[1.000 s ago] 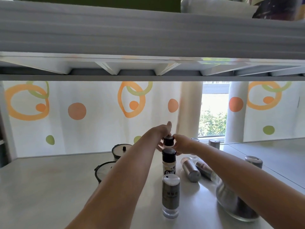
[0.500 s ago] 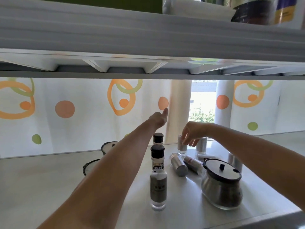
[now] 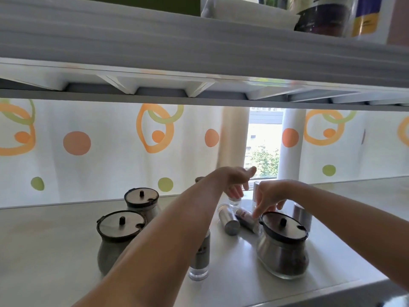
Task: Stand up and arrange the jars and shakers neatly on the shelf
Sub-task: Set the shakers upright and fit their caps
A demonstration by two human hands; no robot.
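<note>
**Shelf tidy: two shakers down, both hands over the cluster**

The red-labelled shaker (image 3: 246, 218) lies on its side mid-shelf, just behind the right jar (image 3: 282, 247). The silver shaker (image 3: 228, 220) is toppled just beside it on the left. Both are slim metal-sleeved cylinders with clear ends, so I judge they'll roll if nudged.

My right hand (image 3: 270, 196) hangs above them with fingers bent down and the index tip at the red-labelled one. It isn't wrapped round anything. I read this as lining up a pick to stand that one up.

My left hand (image 3: 237, 181) reaches across, thumb out, fingers draped over the top of an upright shaker (image 3: 234, 202) at the back. I can't tell if it's pinching or only touching. Probably it's there to steady or shift that shaker.

The front shaker (image 3: 199, 260) is upright near the shelf edge, half hidden by my left forearm. More upright shakers stand behind my right hand and behind the right jar.

Two lidded jars, the near left jar (image 3: 120, 238) and the far left jar (image 3: 141, 201), stand apart on the left. They have squat steel bodies, black rims and knobbed lids.

Everything sits on the pale shelf (image 3: 55, 244), under an upper shelf (image 3: 199, 41). A spotted curtain (image 3: 99, 167) hangs behind it.
</note>
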